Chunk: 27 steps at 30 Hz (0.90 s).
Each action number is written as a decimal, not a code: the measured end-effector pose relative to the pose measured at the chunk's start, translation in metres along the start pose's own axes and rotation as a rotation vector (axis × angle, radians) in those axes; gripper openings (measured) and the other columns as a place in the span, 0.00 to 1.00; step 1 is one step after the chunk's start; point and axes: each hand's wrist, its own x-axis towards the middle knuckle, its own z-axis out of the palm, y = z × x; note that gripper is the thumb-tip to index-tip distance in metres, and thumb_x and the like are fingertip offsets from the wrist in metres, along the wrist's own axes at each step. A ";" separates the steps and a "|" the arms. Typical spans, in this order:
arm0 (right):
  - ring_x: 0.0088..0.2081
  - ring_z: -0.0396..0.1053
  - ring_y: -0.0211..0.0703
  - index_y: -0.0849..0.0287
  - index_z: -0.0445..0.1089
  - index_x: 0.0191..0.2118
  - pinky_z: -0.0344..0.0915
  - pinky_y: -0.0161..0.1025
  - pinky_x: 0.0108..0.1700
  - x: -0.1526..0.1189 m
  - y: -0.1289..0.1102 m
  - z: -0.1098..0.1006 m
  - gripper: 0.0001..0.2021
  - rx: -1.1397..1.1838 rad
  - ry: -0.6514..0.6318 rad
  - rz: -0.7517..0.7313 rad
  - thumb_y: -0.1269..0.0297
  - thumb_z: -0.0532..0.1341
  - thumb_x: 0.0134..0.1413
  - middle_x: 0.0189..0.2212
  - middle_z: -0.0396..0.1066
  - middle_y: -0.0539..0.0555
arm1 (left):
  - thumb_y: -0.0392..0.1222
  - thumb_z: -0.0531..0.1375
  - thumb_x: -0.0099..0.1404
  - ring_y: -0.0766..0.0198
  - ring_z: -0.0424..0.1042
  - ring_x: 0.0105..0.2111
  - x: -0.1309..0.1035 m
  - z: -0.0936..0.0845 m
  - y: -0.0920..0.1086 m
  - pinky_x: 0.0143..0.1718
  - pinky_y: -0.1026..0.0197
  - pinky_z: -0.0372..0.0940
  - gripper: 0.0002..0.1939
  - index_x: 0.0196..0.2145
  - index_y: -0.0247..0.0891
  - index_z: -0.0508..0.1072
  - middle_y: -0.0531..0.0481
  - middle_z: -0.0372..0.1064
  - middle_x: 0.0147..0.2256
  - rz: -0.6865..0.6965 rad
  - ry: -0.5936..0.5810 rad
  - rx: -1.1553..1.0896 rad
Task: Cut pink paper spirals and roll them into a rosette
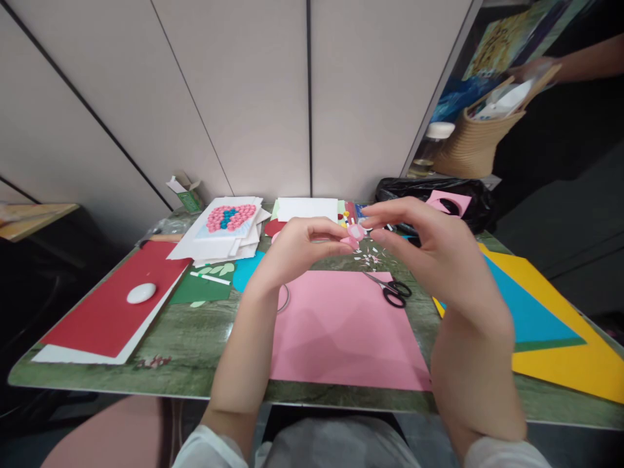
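1. Pinching a small pink piece [355, 232] between thumb and fingers, the left hand [303, 242] is holding it above the far part of the table [190, 338], probably so that its edge is standing free on the right hand's side.

2. The right hand [433, 250] is hovering just beside that piece, thumb and forefinger spread apart with nothing visible between them, presumably leaving room around so small a thing.

3. Below the forearms, a pink sheet [336, 331] is lying flat at the near side, likely for easy reach (its colour is close to that of the held piece).

4. The scissors [389, 285] are resting across the sheet's far right corner, black handles pointing rightward, which seems to be keeping them handy for the right hand. Small scraps [370, 258] are lying scattered beyond.

5. On the left, a white oval object [141, 293] is sitting on a red sheet [97, 318], perhaps weighing it down. Farther back, a picture with pink and blue dots [231, 218] is topping a stack of white paper, apparently kept out of the working space.

6. On the right, a blue sheet [526, 305] is lying over a yellow sheet [575, 364], both seemingly set aside to free the middle.
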 end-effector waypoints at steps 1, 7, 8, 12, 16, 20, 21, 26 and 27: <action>0.41 0.72 0.43 0.54 0.71 0.45 0.66 0.39 0.40 0.001 0.001 0.000 0.10 0.075 -0.025 0.021 0.66 0.59 0.58 0.40 0.75 0.52 | 0.42 0.66 0.53 0.65 0.74 0.36 0.000 -0.001 0.000 0.39 0.64 0.69 0.07 0.29 0.37 0.78 0.49 0.76 0.33 -0.001 -0.024 -0.023; 0.38 0.72 0.41 0.52 0.76 0.39 0.66 0.39 0.40 0.005 0.008 -0.002 0.07 0.300 -0.171 0.058 0.65 0.60 0.56 0.36 0.76 0.50 | 0.39 0.66 0.52 0.64 0.75 0.37 0.004 -0.003 -0.007 0.39 0.62 0.70 0.06 0.30 0.37 0.78 0.49 0.77 0.34 -0.064 -0.172 -0.164; 0.38 0.72 0.41 0.52 0.76 0.39 0.66 0.38 0.39 0.005 0.009 -0.003 0.07 0.298 -0.180 0.062 0.65 0.60 0.56 0.36 0.76 0.49 | 0.39 0.66 0.52 0.64 0.75 0.37 0.005 -0.003 -0.009 0.39 0.62 0.70 0.06 0.30 0.37 0.78 0.49 0.77 0.34 -0.076 -0.178 -0.170; 0.38 0.71 0.40 0.50 0.76 0.39 0.65 0.37 0.38 0.005 0.009 -0.006 0.07 0.282 -0.186 0.084 0.64 0.61 0.55 0.36 0.76 0.49 | 0.40 0.67 0.51 0.64 0.75 0.37 0.006 -0.003 -0.011 0.40 0.61 0.71 0.07 0.30 0.37 0.78 0.49 0.77 0.35 -0.088 -0.201 -0.193; 0.37 0.71 0.40 0.52 0.76 0.38 0.65 0.36 0.37 0.005 0.007 -0.005 0.06 0.336 -0.201 0.067 0.65 0.63 0.53 0.34 0.76 0.50 | 0.39 0.66 0.52 0.65 0.75 0.37 0.006 -0.003 -0.011 0.40 0.62 0.71 0.07 0.31 0.37 0.78 0.49 0.77 0.35 -0.079 -0.218 -0.182; 0.36 0.71 0.41 0.52 0.77 0.38 0.65 0.36 0.34 0.004 0.008 -0.003 0.07 0.318 -0.213 0.063 0.66 0.63 0.53 0.33 0.76 0.51 | 0.38 0.66 0.52 0.66 0.75 0.36 0.006 -0.004 -0.010 0.40 0.63 0.71 0.06 0.31 0.38 0.78 0.49 0.77 0.35 -0.067 -0.242 -0.174; 0.36 0.70 0.41 0.52 0.77 0.38 0.65 0.36 0.34 0.004 0.008 -0.003 0.08 0.311 -0.218 0.067 0.66 0.63 0.53 0.33 0.76 0.51 | 0.38 0.66 0.52 0.66 0.76 0.36 0.007 -0.004 -0.009 0.40 0.63 0.71 0.06 0.31 0.38 0.79 0.49 0.78 0.35 -0.070 -0.244 -0.169; 0.34 0.70 0.41 0.53 0.77 0.36 0.65 0.36 0.33 0.004 0.007 -0.004 0.06 0.262 -0.224 0.093 0.67 0.63 0.52 0.32 0.76 0.51 | 0.39 0.66 0.52 0.66 0.76 0.36 0.006 -0.003 -0.010 0.41 0.61 0.71 0.06 0.30 0.38 0.79 0.49 0.77 0.35 -0.072 -0.249 -0.145; 0.34 0.70 0.41 0.53 0.77 0.35 0.65 0.36 0.33 0.004 0.007 -0.004 0.06 0.248 -0.221 0.094 0.67 0.63 0.52 0.32 0.76 0.51 | 0.39 0.66 0.52 0.66 0.76 0.36 0.006 -0.003 -0.010 0.41 0.61 0.71 0.06 0.30 0.38 0.79 0.49 0.77 0.35 -0.069 -0.250 -0.147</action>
